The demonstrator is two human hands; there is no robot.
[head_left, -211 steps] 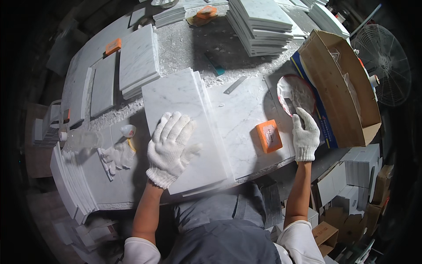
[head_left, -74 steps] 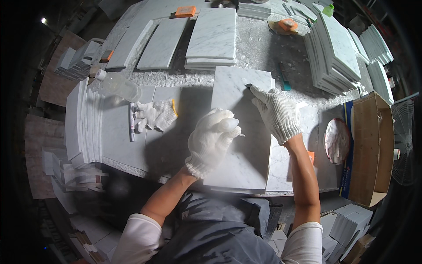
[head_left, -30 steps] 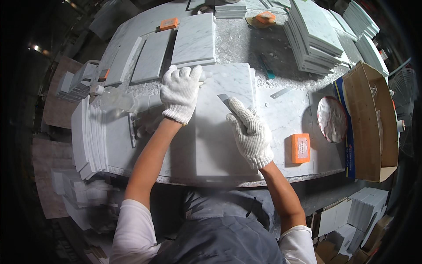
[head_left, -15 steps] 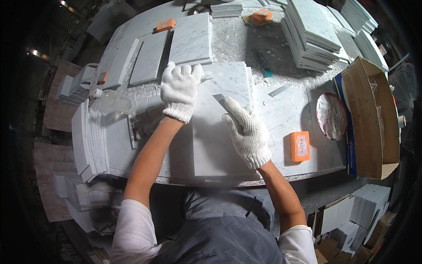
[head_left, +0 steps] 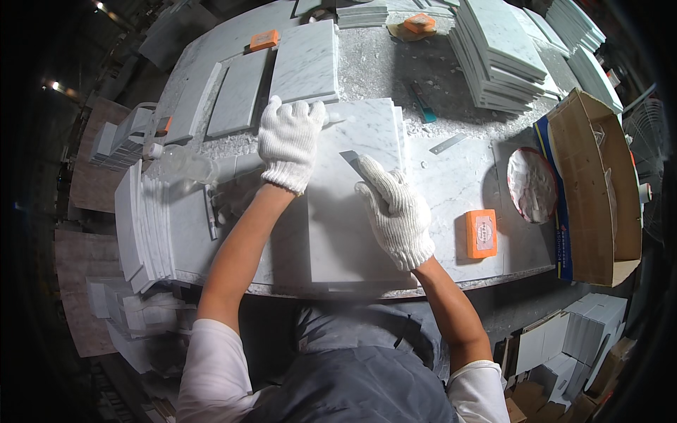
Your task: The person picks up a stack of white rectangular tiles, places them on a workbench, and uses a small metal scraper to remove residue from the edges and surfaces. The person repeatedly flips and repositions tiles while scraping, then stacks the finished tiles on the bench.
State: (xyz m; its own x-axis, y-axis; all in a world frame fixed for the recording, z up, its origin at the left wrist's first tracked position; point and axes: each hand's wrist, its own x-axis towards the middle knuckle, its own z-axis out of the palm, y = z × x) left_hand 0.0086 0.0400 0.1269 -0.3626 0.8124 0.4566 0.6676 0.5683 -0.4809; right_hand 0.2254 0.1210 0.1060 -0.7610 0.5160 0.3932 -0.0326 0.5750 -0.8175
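Note:
A pale grey-veined marble tile (head_left: 352,233) lies on top of a small stack near the front edge of the table. My left hand (head_left: 290,144), in a white knitted glove, is closed over the tile's left edge around a white squeeze bottle (head_left: 333,120). Only the bottle's pale tip shows, pointing right over the tile; the glove hides its body. In my gloved right hand (head_left: 396,211) is a thin metal scraper blade (head_left: 350,159), gripped between thumb and fingers. Its end slants up and left, just over the tile's surface; contact is hard to tell.
An orange block (head_left: 481,234) and a round lid with white paste (head_left: 532,185) sit at the right, beside an open cardboard box (head_left: 592,190). Tile stacks (head_left: 497,56) stand behind; a clear bottle (head_left: 187,163) lies left. A teal-handled brush (head_left: 424,106) rests among white chips.
Almost nothing differs. Both hands keep their places and grips, and the scraper blade has shifted only very slightly to the left.

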